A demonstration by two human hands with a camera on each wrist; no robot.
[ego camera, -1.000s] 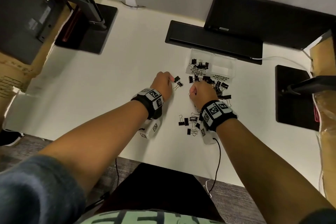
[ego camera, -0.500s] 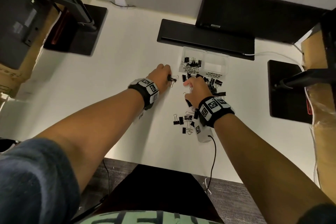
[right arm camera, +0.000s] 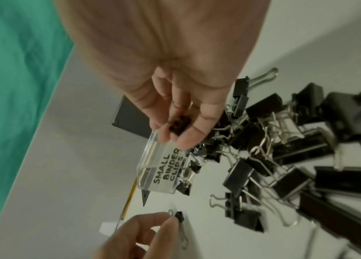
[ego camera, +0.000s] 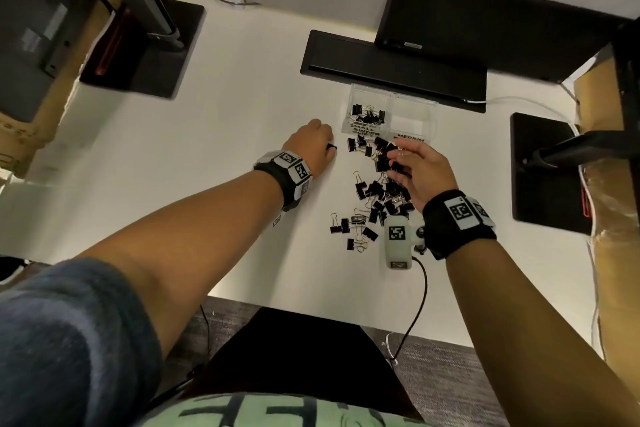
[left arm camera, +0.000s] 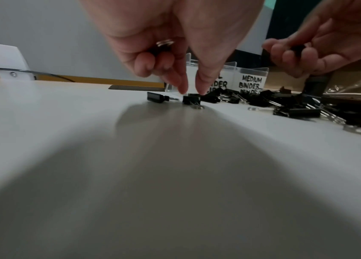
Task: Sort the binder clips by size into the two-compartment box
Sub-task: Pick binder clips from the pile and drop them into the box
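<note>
Sorting had barely begun at this moment. The clear box sat at the far side of the white desk, with two compartments side by side. The left one, labelled small binder clips, held a little cluster of black clips, perhaps six to ten; they overlapped too much for an exact count. The right one, labelled medium, looked empty.

Most of the work was left. A loose pile of black clips of mixed sizes lay on the desk just in front of the box, running back toward the person. Roughly thirty or more were there, tangled, so no firm count was possible. A smaller scatter of about six clips lay at the pile's near end.

The left hand was lowered to the desk left of the pile, thumb and forefinger closing on one small clip that lay on the surface. The other fingers were curled around something with a metal loop, probably another clip. A second small clip lay just beside the first.

The right hand hovered over the pile near the box, its fingertips pinching one small dark clip.

Two hands, one box, two compartments.
</note>
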